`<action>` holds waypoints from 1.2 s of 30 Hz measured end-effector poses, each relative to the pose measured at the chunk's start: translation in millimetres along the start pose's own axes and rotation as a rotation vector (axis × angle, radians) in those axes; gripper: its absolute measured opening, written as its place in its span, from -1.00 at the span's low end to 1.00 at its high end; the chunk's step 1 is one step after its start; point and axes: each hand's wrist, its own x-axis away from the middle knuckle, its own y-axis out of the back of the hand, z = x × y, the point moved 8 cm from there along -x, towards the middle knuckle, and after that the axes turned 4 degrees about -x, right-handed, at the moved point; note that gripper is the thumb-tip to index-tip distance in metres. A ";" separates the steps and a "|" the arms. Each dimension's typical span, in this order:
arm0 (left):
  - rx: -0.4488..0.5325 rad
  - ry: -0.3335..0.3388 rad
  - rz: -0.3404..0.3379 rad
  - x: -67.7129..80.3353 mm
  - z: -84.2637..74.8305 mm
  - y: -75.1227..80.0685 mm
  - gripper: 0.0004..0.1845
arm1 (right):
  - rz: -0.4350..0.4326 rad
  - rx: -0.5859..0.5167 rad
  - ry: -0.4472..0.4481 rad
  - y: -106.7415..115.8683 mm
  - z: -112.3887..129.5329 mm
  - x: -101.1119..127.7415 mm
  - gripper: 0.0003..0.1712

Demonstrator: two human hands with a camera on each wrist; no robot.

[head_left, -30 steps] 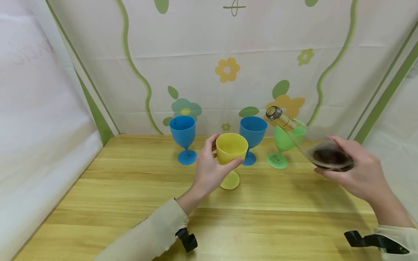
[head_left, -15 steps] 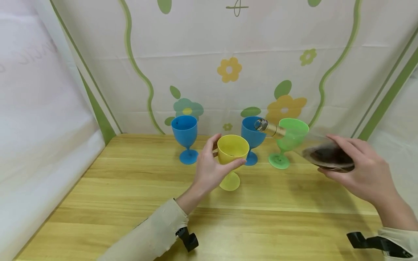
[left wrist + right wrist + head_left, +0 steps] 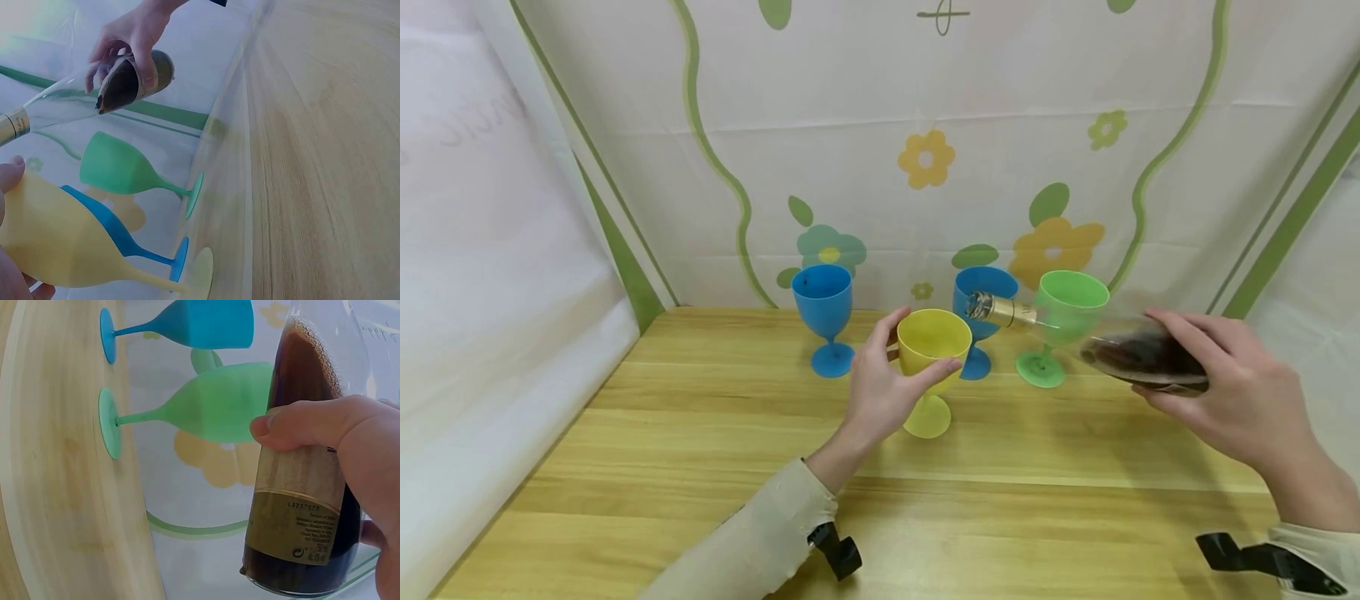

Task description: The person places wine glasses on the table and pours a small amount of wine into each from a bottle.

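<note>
My left hand (image 3: 883,383) grips the bowl of a yellow goblet (image 3: 932,343) standing on the wooden table (image 3: 715,467); the same yellow goblet (image 3: 62,240) shows in the left wrist view. My right hand (image 3: 1232,392) holds a clear glass bottle (image 3: 1120,346) with dark liquid near its base, tipped almost level. Its gold-foiled neck (image 3: 1000,311) points left, the mouth just right of and above the yellow rim. In the right wrist view the bottle (image 3: 306,487) fills the frame with my fingers (image 3: 312,422) round it.
Two blue goblets (image 3: 823,304) (image 3: 981,292) and a green goblet (image 3: 1063,312) stand along the back of the table, against a floral cloth backdrop (image 3: 925,158). The bottle's neck passes in front of the right blue and green goblets. White cloth walls close both sides.
The bottle has tipped further down and swung left, its mouth moving from above the green goblet toward the yellow goblet's rim. The left hand and yellow goblet stayed put.
</note>
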 end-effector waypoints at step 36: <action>0.012 -0.014 0.009 0.6 1.8 -3.4 -0.03 | 0.002 0.090 0.123 4.5 13.2 -7.7 -0.09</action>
